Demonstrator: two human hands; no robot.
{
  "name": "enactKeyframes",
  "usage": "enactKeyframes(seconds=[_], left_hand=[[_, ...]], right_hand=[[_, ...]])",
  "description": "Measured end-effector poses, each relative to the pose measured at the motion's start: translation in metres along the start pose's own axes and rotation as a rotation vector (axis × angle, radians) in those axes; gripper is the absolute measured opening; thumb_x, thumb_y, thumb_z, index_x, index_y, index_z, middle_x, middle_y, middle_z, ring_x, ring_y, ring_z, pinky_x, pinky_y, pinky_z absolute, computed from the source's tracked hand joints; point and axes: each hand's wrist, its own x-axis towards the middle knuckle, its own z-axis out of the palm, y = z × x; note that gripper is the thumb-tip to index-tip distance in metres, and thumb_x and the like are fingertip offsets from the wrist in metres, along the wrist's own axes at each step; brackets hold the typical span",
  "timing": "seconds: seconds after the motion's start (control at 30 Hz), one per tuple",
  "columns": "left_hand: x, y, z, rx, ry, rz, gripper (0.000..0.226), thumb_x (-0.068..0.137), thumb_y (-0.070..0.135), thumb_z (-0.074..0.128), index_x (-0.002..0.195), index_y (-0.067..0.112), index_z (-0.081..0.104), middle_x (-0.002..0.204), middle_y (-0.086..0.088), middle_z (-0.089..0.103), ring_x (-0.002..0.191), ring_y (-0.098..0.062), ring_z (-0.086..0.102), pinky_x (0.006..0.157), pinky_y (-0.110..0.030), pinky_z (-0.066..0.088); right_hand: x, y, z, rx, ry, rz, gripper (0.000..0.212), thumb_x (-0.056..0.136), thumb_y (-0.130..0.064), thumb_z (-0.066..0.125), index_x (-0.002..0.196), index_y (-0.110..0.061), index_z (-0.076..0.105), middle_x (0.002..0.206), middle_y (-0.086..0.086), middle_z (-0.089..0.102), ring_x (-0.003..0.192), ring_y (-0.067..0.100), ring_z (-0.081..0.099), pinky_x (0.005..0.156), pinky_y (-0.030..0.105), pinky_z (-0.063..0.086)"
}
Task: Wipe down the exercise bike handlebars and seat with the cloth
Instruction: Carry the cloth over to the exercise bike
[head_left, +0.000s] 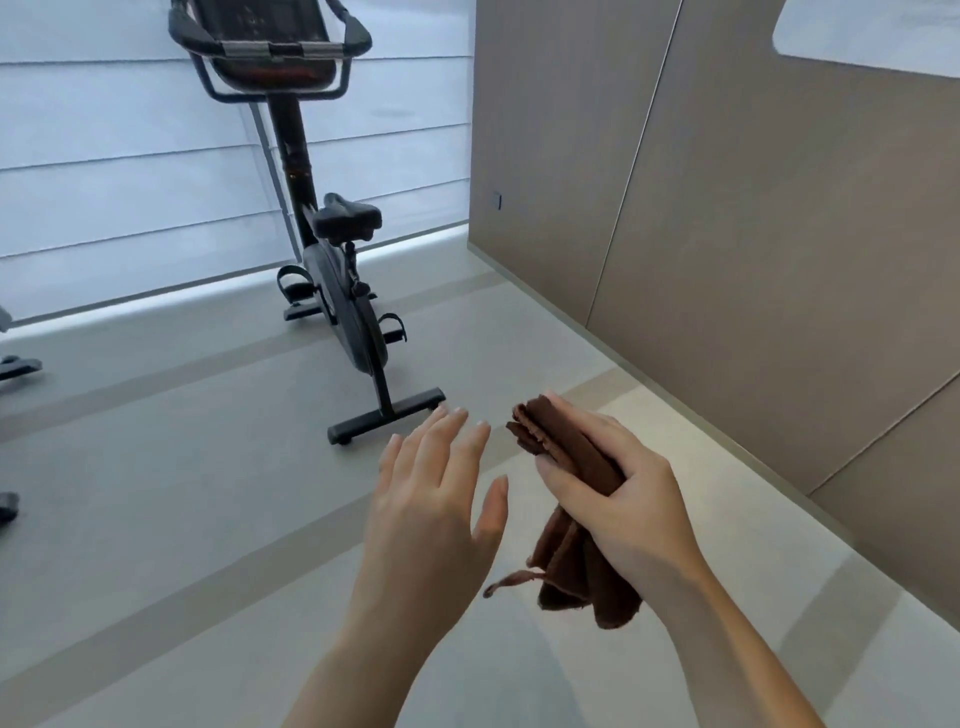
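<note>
Ahead, the bike (332, 291) stands apart; right hand (618, 499) grips the folded cloth (571, 561); left hand (431, 499) hovers beside it, fingers spread, seemingly holding nothing.

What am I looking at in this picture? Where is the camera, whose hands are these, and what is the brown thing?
There is no robot here. The one picture comes from a camera worn on a person's head, looking forward and down, so the two hands are that person's own. The left hand is open, with straight fingers, and holds nothing. The right hand grips a folded brown cloth. Ahead, an exercise bike stands on the floor, with its handlebars at the top and its seat lower. A blind hangs behind it, and a wall is on the right. The cloth touches no part of the bike yet.
</note>
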Motion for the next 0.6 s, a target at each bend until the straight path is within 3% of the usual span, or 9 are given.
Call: enactKeyframes(seconds=[0.2, 0.37, 0.47, 0.6], left_hand=[[0.122, -0.036, 0.077, 0.034, -0.031, 0.042, 0.044, 0.086, 0.032, 0.039, 0.116, 0.005, 0.057, 0.12, -0.014, 0.059, 0.117, -0.03, 0.051, 0.099, -0.053, 0.037], [0.243, -0.046, 0.141, 0.02, -0.052, 0.059, 0.035, 0.087, 0.022, 0.057, 0.118, 0.005, 0.056, 0.123, -0.015, 0.057, 0.119, -0.032, 0.049, 0.097, -0.057, 0.039], [0.304, -0.053, 0.168, 0.028, -0.041, 0.083, 0.037, 0.089, 0.029, 0.05, 0.118, 0.006, 0.056, 0.122, -0.014, 0.058, 0.119, -0.031, 0.05, 0.1, -0.055, 0.037], [0.379, -0.074, 0.208, 0.027, -0.03, 0.042, 0.037, 0.086, 0.024, 0.056, 0.118, 0.006, 0.056, 0.122, -0.015, 0.058, 0.119, -0.032, 0.05, 0.101, -0.054, 0.035]], right_hand=[[0.134, 0.056, -0.022, 0.001, 0.061, 0.004, 0.041, 0.078, -0.028, 0.071, 0.115, -0.043, 0.06, 0.106, -0.024, 0.063, 0.099, -0.008, 0.058, 0.074, 0.0, 0.041], [0.258, 0.085, -0.063, -0.033, 0.113, -0.044, 0.041, 0.078, -0.03, 0.069, 0.117, -0.037, 0.06, 0.107, -0.019, 0.063, 0.097, -0.011, 0.058, 0.073, -0.003, 0.038], [0.323, 0.092, -0.082, -0.055, 0.107, -0.077, 0.045, 0.075, -0.038, 0.066, 0.119, -0.032, 0.061, 0.108, -0.018, 0.063, 0.098, -0.006, 0.059, 0.075, -0.001, 0.039], [0.411, 0.113, -0.098, -0.095, 0.101, -0.077, 0.041, 0.08, -0.025, 0.069, 0.119, -0.032, 0.061, 0.108, -0.015, 0.062, 0.099, -0.004, 0.058, 0.077, 0.0, 0.039]])
